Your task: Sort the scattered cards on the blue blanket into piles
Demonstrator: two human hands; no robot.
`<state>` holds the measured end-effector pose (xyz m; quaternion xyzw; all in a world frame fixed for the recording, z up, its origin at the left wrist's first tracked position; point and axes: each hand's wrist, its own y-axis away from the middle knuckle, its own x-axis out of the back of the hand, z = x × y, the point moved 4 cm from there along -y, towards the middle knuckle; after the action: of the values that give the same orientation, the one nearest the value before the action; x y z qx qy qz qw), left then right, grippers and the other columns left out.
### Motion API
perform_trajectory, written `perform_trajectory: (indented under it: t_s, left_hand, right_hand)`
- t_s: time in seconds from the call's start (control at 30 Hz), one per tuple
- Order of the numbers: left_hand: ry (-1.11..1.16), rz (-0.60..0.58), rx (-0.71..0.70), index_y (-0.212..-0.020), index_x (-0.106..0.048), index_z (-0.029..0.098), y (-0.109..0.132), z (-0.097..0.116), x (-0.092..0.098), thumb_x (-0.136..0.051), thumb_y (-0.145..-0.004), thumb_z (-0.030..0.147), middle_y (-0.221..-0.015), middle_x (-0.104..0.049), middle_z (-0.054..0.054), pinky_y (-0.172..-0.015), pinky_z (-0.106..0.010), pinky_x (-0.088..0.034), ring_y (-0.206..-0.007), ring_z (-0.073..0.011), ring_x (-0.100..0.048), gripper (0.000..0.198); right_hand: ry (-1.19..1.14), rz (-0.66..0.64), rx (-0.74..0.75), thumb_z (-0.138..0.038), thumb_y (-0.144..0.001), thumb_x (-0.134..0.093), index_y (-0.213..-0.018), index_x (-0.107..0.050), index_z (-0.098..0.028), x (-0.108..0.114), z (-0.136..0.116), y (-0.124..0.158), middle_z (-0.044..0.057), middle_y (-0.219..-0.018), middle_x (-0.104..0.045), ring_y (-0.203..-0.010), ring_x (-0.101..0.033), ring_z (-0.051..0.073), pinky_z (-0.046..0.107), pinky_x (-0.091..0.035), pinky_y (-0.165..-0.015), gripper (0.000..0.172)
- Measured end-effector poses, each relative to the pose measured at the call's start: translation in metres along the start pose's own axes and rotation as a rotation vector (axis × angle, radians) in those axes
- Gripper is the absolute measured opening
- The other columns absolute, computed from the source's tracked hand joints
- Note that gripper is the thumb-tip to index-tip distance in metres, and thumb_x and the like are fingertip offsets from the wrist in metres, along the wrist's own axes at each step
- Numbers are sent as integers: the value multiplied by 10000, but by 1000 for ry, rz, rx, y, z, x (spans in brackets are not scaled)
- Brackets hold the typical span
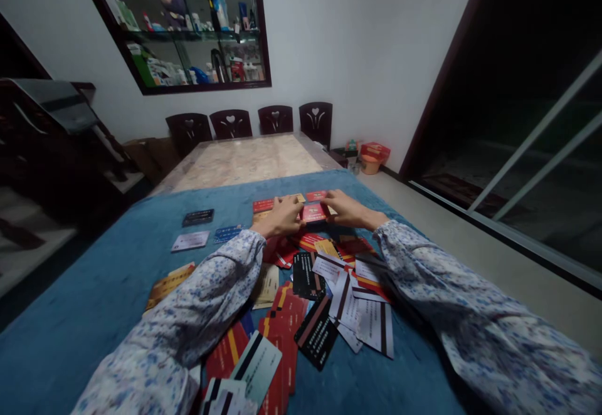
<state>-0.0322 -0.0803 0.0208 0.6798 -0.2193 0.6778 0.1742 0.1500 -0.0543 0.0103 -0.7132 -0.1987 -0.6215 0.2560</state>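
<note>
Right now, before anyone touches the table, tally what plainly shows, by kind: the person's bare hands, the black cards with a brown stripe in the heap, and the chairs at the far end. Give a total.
Hands (left hand, right hand): 2
Black cards with a brown stripe: 2
Chairs: 4
Total: 8

cards (308, 275) lower centre look like smooth plastic, slight sheen, on matt, fuzzy-looking blue cloth (117, 271); printed sleeves (423, 271) at lower left and right look soft matt fabric. tabletop (249, 159) mid-frame looks smooth, stone-like, faintly glossy. chair backs (266, 120) above it look smooth dark wood, shelf (188, 36) upper left glass, wall (352, 57) upper centre flat matt.
</note>
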Motion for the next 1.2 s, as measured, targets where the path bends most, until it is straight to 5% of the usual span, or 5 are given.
perform_trajectory:
  t_s: [0.5, 1.2]
  left_hand:
    - [-14, 2, 9, -1096, -689, 174, -53, -6, -2, -631, -873, 346, -1240, -602, -160, -1054, -541, -389, -1216, -348, -527, 288]
    - [-46, -76, 107, -1171, -693, 155, -102, -14, -13, -597, -888, 309, -1329, -596, -198, -1077, -603, -392, -1294, -376, -488, 336]
  right_hand:
    - [23, -1, -10, -180, -823, -714, -1076, -724, -130, 7, 41, -25, 148, -1147, -628, -1069, -573, 275, 344, -454, -927, 258]
    - [106, -64, -147, -228, -859, -712, -1211, -711, -119, -15, 80, -67, 179, -1232, -657, -1109, -628, 269, 286, -457, -908, 368]
